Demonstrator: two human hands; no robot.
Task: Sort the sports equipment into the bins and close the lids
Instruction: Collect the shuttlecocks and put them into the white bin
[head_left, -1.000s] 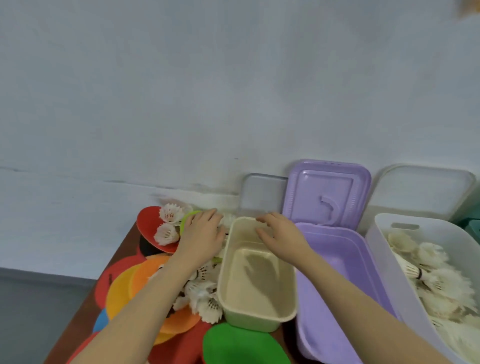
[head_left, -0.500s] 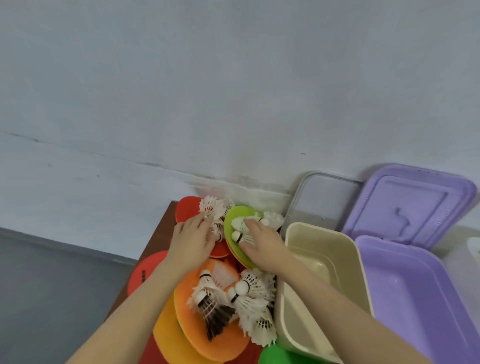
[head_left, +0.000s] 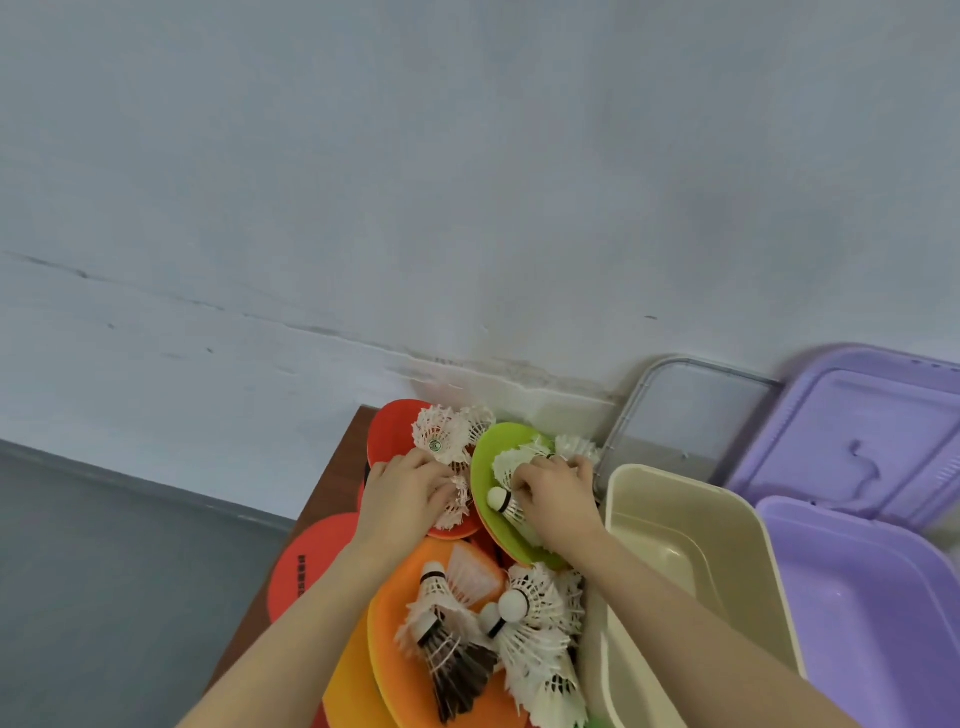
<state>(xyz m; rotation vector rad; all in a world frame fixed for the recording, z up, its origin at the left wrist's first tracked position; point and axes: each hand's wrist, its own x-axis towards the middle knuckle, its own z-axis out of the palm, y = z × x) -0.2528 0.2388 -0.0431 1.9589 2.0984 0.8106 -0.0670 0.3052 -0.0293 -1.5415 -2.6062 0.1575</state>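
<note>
Coloured flat discs lie piled at the table's left end: a red disc, a green disc, an orange disc. White shuttlecocks and a dark-feathered one lie on them. My left hand rests on the red disc, its fingers curled over a white shuttlecock; another shuttlecock sits just beyond it. On the green disc my right hand grips a white shuttlecock. To the right stands the open beige bin, with nothing visible inside.
An open purple bin stands right of the beige one, its purple lid leaning on the wall. A clear lid leans behind the beige bin. Another red disc and a yellow disc lie near the table's left edge.
Both hands left the beige bin's rim and moved left onto the discs. Their fingers have since curled over shuttlecocks on the red and green discs.
</note>
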